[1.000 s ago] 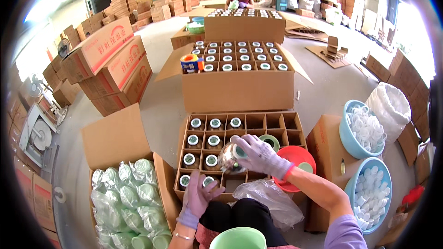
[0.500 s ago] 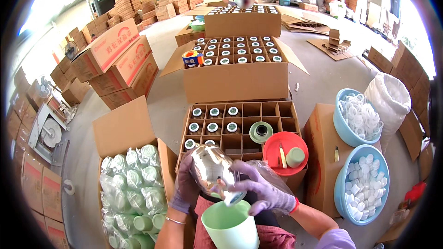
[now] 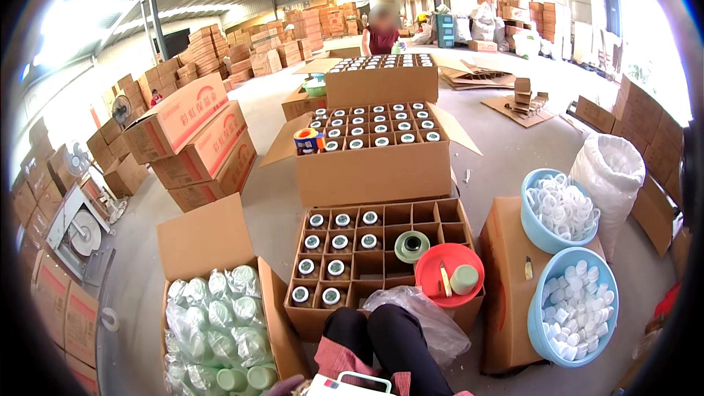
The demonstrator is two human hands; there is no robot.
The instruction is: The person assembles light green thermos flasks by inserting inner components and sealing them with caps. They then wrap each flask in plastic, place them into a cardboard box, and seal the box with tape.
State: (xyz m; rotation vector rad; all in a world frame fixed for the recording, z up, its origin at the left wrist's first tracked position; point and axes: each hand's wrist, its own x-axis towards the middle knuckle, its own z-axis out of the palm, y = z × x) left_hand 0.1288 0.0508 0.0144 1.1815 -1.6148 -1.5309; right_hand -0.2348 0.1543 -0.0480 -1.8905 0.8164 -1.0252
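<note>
At the bottom edge, a sliver of my left hand [image 3: 284,387] in a purple glove shows, its fingers cut off by the frame. Beside it is a white object [image 3: 350,387] with a pale green-edged handle, mostly out of view; whether I hold it is hidden. My right hand is outside the picture. In front of my knees stands a divided carton [image 3: 381,211] with several white-capped bottles [image 3: 340,242] in its left cells. A green ring-shaped part [image 3: 412,247] rests on the dividers, next to a red basin [image 3: 433,279] holding a yellow-handled knife [image 3: 445,279] and a pale green cup [image 3: 464,279].
At left, an open carton [image 3: 202,235] holds plastic-wrapped green shells [image 3: 220,313]. Right, blue tubs hold white rings [image 3: 561,205] and white caps [image 3: 576,308], beside a white sack [image 3: 609,165]. Clear plastic [image 3: 422,315] hangs by my knees. Another person [image 3: 381,38] is beyond the filled cartons.
The silver flask liner and green shell previously between my hands have gone from view. My hands have dropped to or below the lower edge, and the view has tilted up.
</note>
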